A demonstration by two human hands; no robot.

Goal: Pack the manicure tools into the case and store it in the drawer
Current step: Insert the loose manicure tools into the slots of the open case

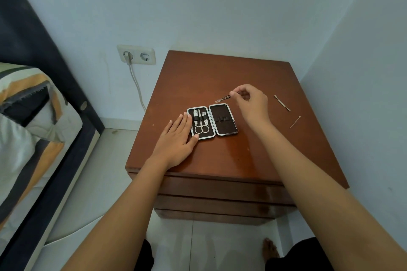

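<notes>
**Technician A:** Case point(212, 122) status: it is lying open and flat on the wooden nightstand point(220, 156), near the middle of the top. Its left half is holding scissors point(201, 126), nail clippers point(195, 115) and another small tool under straps. Its right half is showing only dark lining and bare loops.

**Technician B:** Hand positions relative to the case?

**Technician A:** The left hand point(176, 141) is lying flat, fingers spread slightly, just left of the case, with its fingertips touching the case's left edge. The right hand point(251, 103) is hovering just beyond the case's right half, thumb and forefinger pinching a thin metal tool point(223, 98). That tool is pointing left, with its tip hanging above the case's far edge.

**Technician B:** Loose items?

**Technician A:** Two are lying on the nightstand well to the right of the case: a long thin pusher point(282, 103) farther back, and a short pick point(295, 122) nearer the front. They are sitting apart from each other.

**Technician B:** Drawers?

**Technician A:** The drawer fronts point(220, 191) are sitting shut below the case's side of the top. A wall socket point(136, 54) with a cable plugged in is showing left of the case, on the wall.
</notes>
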